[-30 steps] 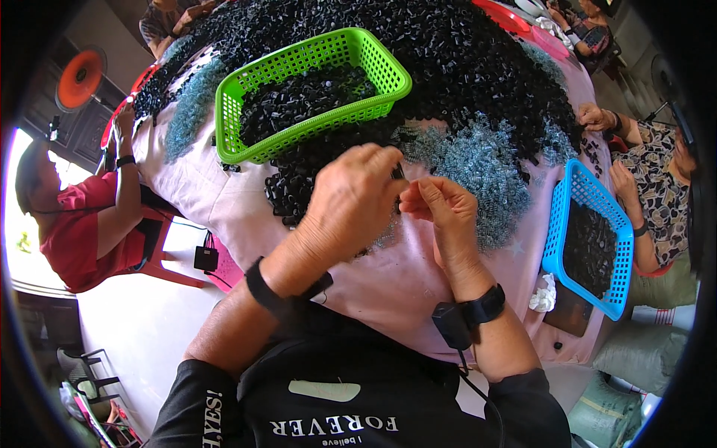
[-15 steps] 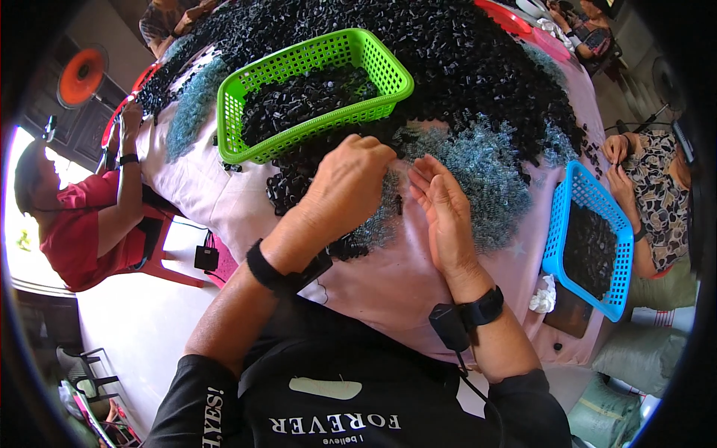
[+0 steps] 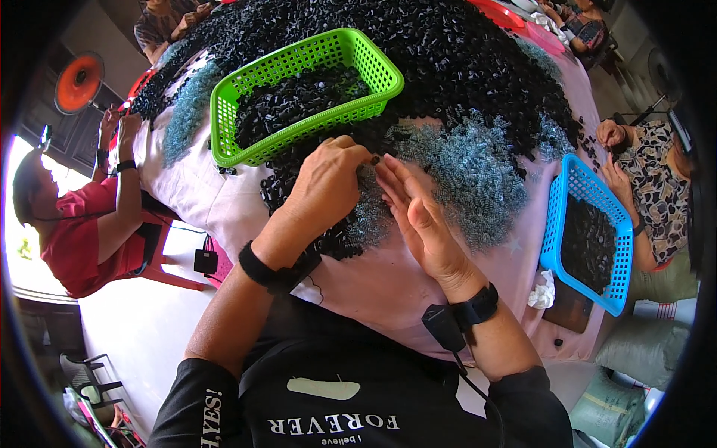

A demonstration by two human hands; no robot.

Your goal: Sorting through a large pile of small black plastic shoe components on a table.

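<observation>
My left hand (image 3: 328, 179) is closed in a pinch, with a small black plastic piece (image 3: 375, 160) showing at its fingertips. Close beside that piece are the fingertips of my right hand (image 3: 422, 220), whose fingers are stretched out and thumb raised. Whether they touch it is hard to make out. Under and beyond both hands lie a heap of small black plastic pieces (image 3: 441, 67) and a pile of bluish clear coils, seemingly small springs (image 3: 478, 175). A green plastic basket (image 3: 306, 128) holding more black pieces stands just beyond my left hand.
A blue basket (image 3: 551, 239) with black pieces stands at the right, near crumpled white tissue (image 3: 543, 290). Pink cloth (image 3: 358, 287) covers the table. A person in red (image 3: 97, 224) sits at the left, another in a patterned top (image 3: 657, 190) at the right; others work farther back.
My hands have come closer together, the right one moving a little left and its fingers straightening. A small black piece now shows at my left fingertips. The view has shifted slightly.
</observation>
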